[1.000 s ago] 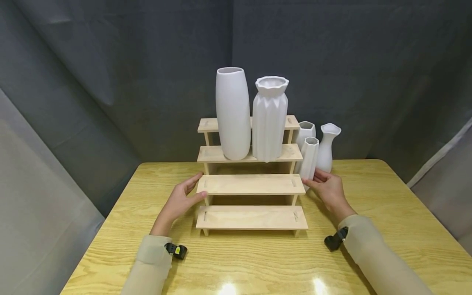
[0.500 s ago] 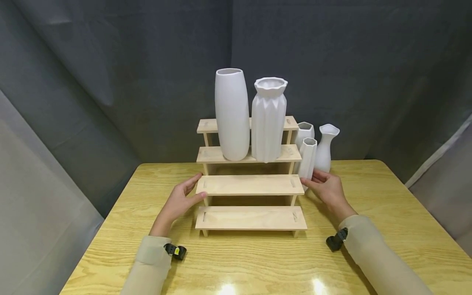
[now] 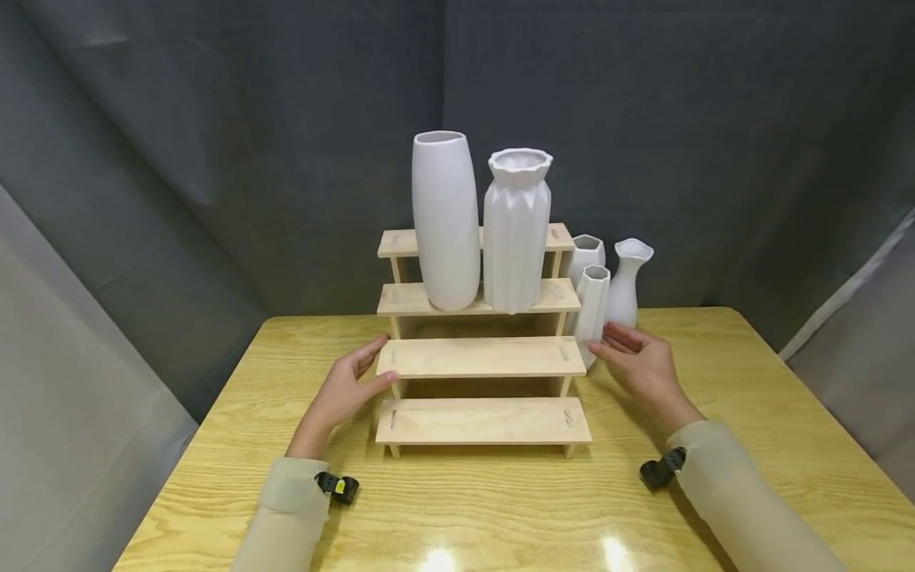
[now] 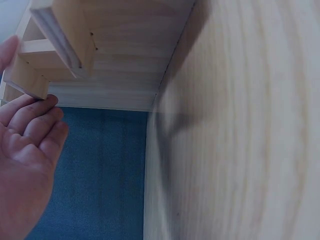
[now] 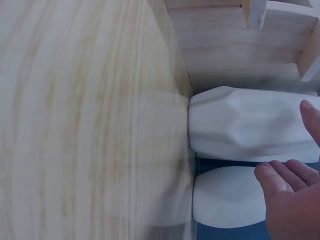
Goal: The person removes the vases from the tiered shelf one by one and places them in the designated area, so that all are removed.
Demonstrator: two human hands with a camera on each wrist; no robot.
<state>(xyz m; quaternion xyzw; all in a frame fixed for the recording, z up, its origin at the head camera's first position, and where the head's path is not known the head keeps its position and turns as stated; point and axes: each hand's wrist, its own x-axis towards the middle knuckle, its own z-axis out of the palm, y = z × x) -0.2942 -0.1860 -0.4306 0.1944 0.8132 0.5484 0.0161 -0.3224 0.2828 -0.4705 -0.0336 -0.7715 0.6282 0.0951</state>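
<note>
The left hand point(image 3: 341, 393) holds the left end of the four-step wooden stand point(image 3: 480, 359) between thumb and fingers. The stand is on the table point(image 3: 443, 504). At its right is a slim faceted vase point(image 3: 592, 314); beside it, the right hand point(image 3: 649, 371) has thumb and fingers apart, contact unclear.

Smooth, tall white ceramic vase point(image 3: 446, 222): one
Pleated white ceramic vase point(image 3: 518, 238): one
White ceramic vases with angular mouths point(image 3: 592, 310) point(image 3: 588, 260): two
Flared-mouth white ceramic vase point(image 3: 623, 290): one
White vases altogether: five
Pale wooden tiered stand point(image 3: 480, 357): one
Flat wooden shelves point(image 3: 484, 421): four
Bare hands point(image 3: 343, 391) point(image 3: 646, 369): two
Beige sleeves point(image 3: 289, 508) point(image 3: 736, 485): two
Black wrist cameras point(image 3: 346, 489) point(image 3: 656, 475): two
Yellow wood-grain table point(image 3: 500, 500): one
</note>
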